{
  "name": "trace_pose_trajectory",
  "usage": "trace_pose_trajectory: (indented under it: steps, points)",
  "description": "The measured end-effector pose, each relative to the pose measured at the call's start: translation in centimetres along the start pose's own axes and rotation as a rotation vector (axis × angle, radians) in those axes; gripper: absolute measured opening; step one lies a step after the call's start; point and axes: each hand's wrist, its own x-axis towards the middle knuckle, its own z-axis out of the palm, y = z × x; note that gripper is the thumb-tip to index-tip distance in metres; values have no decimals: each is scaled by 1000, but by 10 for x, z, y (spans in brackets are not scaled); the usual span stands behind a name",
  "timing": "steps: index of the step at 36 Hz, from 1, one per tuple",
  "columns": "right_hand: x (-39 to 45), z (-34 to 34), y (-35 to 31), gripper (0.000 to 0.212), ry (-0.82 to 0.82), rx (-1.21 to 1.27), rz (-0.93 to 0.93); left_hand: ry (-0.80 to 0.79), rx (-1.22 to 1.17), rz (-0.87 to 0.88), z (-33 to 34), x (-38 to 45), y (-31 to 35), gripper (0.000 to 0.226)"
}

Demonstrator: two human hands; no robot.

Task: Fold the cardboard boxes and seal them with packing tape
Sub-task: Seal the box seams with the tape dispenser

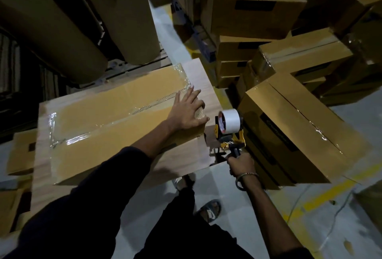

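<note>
A long brown cardboard box [107, 126] lies in front of me on a pale surface [202, 80], its flaps closed and clear tape shining along the centre seam and both ends. My left hand [188, 112] presses flat on the box's right end, fingers spread over the taped edge. My right hand [240, 163] grips the handle of a yellow and black tape dispenser [229, 128], which carries a white roll of tape and stands just right of the box's end, beside its corner.
Sealed boxes [295, 126] are piled close on the right and behind [256, 4]. Large brown paper rolls [51, 27] stand at the back left. A flat box [20, 151] lies at the left. My feet in sandals [210, 210] stand on a grey floor with yellow lines.
</note>
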Motion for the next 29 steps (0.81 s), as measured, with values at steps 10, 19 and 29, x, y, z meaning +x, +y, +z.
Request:
trace_pose_trajectory:
  steps: [10, 19, 29]
  points:
    - [24, 2, -21, 8, -23, 18, -80, 59, 69, 33, -1, -53, -21, 37]
    - [71, 48, -24, 17, -57, 89, -99, 85, 153, 16, 7, -86, -28, 40]
    - [95, 79, 6, 20, -80, 41, -72, 93, 217, 15, 13, -83, -33, 36]
